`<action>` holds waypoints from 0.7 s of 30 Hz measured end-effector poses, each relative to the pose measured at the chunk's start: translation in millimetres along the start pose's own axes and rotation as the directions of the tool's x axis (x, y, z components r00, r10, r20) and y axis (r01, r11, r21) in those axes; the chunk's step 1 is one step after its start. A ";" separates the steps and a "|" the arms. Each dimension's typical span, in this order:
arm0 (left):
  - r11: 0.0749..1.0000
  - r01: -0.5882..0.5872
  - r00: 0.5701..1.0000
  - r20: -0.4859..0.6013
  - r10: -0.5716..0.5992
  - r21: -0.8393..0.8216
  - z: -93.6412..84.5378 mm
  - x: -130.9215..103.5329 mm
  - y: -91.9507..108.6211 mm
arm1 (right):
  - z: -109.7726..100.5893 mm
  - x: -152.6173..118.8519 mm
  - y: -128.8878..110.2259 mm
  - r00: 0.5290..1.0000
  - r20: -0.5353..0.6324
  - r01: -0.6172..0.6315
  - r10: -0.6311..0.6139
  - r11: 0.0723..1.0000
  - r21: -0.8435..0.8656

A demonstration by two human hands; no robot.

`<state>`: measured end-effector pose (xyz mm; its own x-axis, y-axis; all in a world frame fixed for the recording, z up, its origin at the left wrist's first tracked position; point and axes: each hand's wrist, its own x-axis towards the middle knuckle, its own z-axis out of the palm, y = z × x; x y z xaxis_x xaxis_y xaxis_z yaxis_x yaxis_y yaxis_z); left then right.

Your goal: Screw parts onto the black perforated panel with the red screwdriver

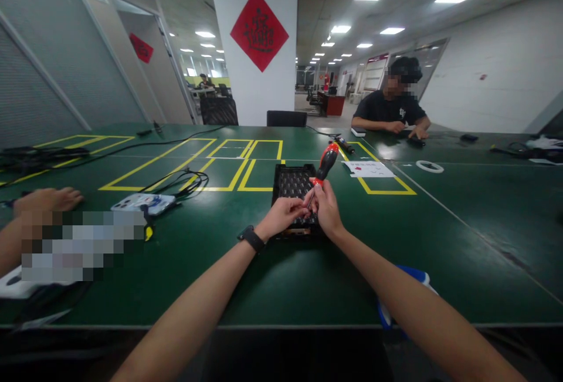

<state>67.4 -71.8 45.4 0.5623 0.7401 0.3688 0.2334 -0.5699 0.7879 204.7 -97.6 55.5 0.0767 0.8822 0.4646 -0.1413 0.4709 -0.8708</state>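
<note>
My right hand (328,209) grips a screwdriver (327,162) with a red and black handle, low down near its collar. The handle leans up and to the right, and the thin shaft points down toward my left fingers. My left hand (284,217) is closed in a pinch beside the shaft's lower end; whatever lies between those fingertips is too small to make out. Under both hands sits a black open-topped case (288,178) with a patterned, mesh-like inside. Its near part is partly covered by my hands.
A white sheet of paper (372,169) and a dark tool (345,146) lie beyond the case. To the left are a phone (143,203), cables (193,179) and another person's hand (48,201). A white ring (430,166) lies right; a person (396,100) sits across the table.
</note>
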 end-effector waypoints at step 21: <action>0.996 -0.055 0.998 -0.032 0.058 0.068 2.9 -2.9 -0.9 | 0.7 -2.5 5.4 0.995 -0.085 0.051 -0.055 0.997 -0.050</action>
<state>67.8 -74.5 42.1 0.5495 0.7170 0.4289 0.2554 -0.6329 0.7309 203.1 -97.2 49.8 0.1681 0.8515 0.4966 -0.0877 0.5147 -0.8529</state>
